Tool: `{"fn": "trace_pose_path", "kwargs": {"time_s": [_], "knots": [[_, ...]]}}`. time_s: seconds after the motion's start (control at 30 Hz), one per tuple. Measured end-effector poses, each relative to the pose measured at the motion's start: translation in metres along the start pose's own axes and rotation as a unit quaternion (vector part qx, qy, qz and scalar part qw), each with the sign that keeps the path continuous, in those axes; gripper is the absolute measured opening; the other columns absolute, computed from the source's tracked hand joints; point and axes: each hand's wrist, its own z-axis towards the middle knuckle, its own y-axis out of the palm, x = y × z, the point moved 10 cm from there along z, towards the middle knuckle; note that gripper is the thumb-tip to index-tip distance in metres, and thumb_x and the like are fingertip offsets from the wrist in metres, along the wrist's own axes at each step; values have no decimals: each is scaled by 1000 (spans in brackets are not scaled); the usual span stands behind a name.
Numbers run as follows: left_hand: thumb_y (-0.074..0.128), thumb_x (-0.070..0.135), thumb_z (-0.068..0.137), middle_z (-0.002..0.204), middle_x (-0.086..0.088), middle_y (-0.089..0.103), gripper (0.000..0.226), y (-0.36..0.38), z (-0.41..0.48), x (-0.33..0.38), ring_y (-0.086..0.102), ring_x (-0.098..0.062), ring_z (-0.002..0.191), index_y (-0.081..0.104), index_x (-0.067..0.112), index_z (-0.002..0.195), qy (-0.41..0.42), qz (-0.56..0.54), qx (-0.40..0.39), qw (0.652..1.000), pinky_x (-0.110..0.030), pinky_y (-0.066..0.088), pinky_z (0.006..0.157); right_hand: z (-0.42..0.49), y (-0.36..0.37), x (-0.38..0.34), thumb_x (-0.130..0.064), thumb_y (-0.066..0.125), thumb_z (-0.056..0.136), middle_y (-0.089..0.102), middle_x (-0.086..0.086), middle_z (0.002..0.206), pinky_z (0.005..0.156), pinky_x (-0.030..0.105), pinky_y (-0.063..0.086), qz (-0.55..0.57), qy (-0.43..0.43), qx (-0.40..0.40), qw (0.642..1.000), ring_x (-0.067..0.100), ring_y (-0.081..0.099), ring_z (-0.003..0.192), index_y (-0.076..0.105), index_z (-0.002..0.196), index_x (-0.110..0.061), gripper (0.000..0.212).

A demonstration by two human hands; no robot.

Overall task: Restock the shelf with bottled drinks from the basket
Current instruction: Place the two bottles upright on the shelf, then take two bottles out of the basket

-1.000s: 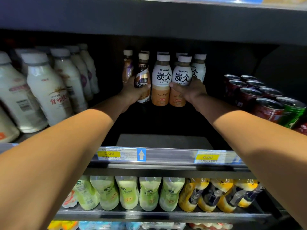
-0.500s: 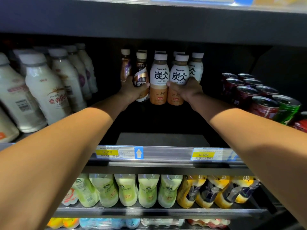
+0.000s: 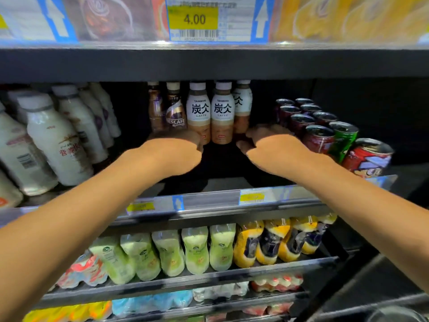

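We judge latte bottles (image 3: 222,115) rigid, smooth, moderately heavy; grab mid-body below shoulder. Left hand (image 3: 173,153), right hand (image 3: 276,149): grip loosely curled, holding nothing.

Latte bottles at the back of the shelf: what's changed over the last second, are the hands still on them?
Both hands have let go and are pulling back. The left hand has come off the Nescafe bottle; the right hand has come off the front latte bottle. Both look empty, though blurred. The bottles stay upright in their rows; the cans are unmoved.

three latte bottles (image 3: 222,112), two nescafe bottles (image 3: 175,110), two hands (image 3: 176,154)
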Motion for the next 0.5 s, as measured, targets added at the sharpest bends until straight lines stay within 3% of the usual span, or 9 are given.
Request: {"fn": "trace_pose_path", "kwargs": {"time_s": [0.07,0.17,0.23,0.33,0.43,0.5], "knots": [[30,35,103,88,-1,53,29,-12,-31,48,51,-27,82,48,18,88,51,85,17,995,-37,47,75,-41,-15,4,-40,40,104,64,14,112,87,42,47,-37,-27,29,999,37,58,109,63,106,-8,40],[27,38,103,95,0,56,22,-39,-73,128,58,-28,91,38,23,91,146,126,110,975,-35,37,66,-104,-38,25,-34,36,105,63,8,112,90,44,49,-39,-36,76,996,30,57,109,67,108,-11,39],[25,38,102,98,3,54,21,-36,-89,167,56,-24,91,39,24,95,176,114,115,971,-34,33,64,-144,-44,53,-33,31,104,63,5,114,90,44,48,-49,0,69,996,28,58,109,66,110,-15,40],[32,29,97,82,-1,52,23,-39,-116,239,53,-25,72,48,19,85,258,96,154,949,-33,23,56,-202,-36,101,-42,19,103,62,0,112,88,41,50,-93,71,22,993,24,58,108,62,111,-21,48],[25,28,100,93,-1,44,20,-6,-131,320,52,-25,85,45,25,100,344,112,117,925,-33,23,58,-257,-19,167,-52,16,100,61,-3,113,87,41,50,-105,169,-30,980,25,57,108,59,114,-25,52],[32,26,97,83,-2,45,18,8,-134,372,54,-26,75,50,23,93,364,84,91,923,-32,21,56,-291,-10,211,-52,13,97,62,-2,104,79,40,50,-113,221,-44,968,26,59,100,59,104,-24,54]]}}
